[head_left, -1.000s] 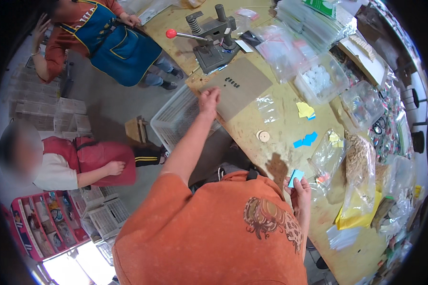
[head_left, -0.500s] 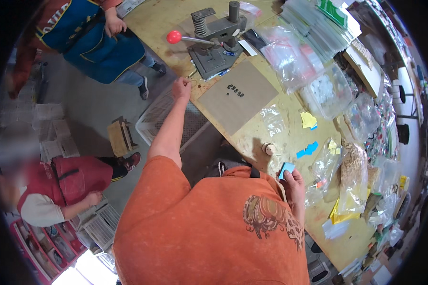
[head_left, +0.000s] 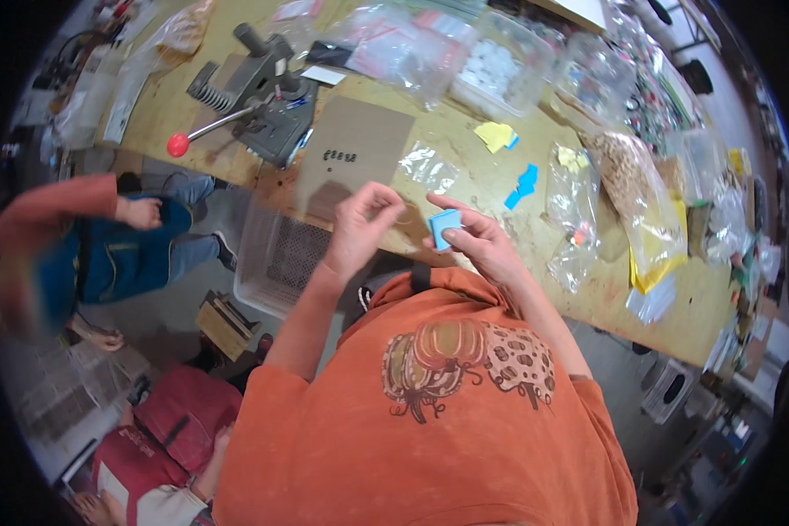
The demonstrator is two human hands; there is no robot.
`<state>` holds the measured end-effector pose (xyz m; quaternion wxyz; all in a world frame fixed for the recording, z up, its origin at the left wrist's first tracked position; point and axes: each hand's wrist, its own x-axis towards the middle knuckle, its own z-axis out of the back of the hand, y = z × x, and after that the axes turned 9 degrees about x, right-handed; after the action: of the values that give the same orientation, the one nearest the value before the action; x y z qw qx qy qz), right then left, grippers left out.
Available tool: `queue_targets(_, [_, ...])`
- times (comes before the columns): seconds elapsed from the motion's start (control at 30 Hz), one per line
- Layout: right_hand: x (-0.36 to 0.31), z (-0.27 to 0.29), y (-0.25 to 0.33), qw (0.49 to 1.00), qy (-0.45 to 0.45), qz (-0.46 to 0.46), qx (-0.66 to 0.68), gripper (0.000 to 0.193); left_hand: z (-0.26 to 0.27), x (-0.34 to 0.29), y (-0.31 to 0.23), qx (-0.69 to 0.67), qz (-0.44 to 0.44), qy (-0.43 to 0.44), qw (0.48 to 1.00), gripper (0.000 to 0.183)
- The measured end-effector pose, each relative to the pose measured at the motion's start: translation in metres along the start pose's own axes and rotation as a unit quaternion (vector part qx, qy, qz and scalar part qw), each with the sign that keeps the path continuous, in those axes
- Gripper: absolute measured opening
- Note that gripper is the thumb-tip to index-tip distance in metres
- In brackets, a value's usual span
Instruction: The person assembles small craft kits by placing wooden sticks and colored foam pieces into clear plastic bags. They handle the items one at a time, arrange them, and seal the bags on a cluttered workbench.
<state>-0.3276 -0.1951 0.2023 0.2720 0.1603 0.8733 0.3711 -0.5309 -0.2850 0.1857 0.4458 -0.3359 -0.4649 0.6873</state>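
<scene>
Before my chest, over the table's near edge, my two hands are close together but apart. My right hand point(head_left: 479, 238) holds a small stack of light blue cards point(head_left: 444, 229) between thumb and fingers, its index finger stretched past the top. My left hand point(head_left: 366, 223) has its fingers pinched just left of the cards. A faint thin curve, like a thread or band, shows by its fingertips, too fine to name. Beyond my hands lies a brown sheet point(head_left: 359, 131) with several small dark round pieces point(head_left: 339, 157) on it. A flat clear bag point(head_left: 430, 167) is beside the sheet.
A lever press point(head_left: 276, 110) with a red knob stands at the far left of the table. Blue slips point(head_left: 522, 187) and yellow slips point(head_left: 494, 135) lie right. Plastic bags and a clear tub point(head_left: 497, 74) line the back. A crate point(head_left: 276, 254) sits below; two people are left.
My left hand has come from the table's left edge in to the blue cards. My right hand has moved forward with the cards. The view has turned right.
</scene>
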Motion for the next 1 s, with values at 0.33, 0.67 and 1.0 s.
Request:
queue_targets(0.33, [-0.053, 0.056, -0.022, 0.993, -0.028, -0.012, 0.111, 0.022, -0.075, -0.019, -0.049, 0.127, -0.071, 0.094, 0.985, 0.011])
queue_targets(0.67, [-0.092, 0.083, -0.020, 0.984, -0.016, -0.037, 0.173, 0.023, -0.116, -0.030, -0.029, -0.195, 0.095, 0.205, 0.954, 0.009])
queue_targets(1.0, [-0.102, 0.082, -0.018, 0.940, -0.034, 0.023, 0.339, 0.024, -0.127, -0.041, -0.043, -0.564, 0.199, 0.221, 0.770, 0.020])
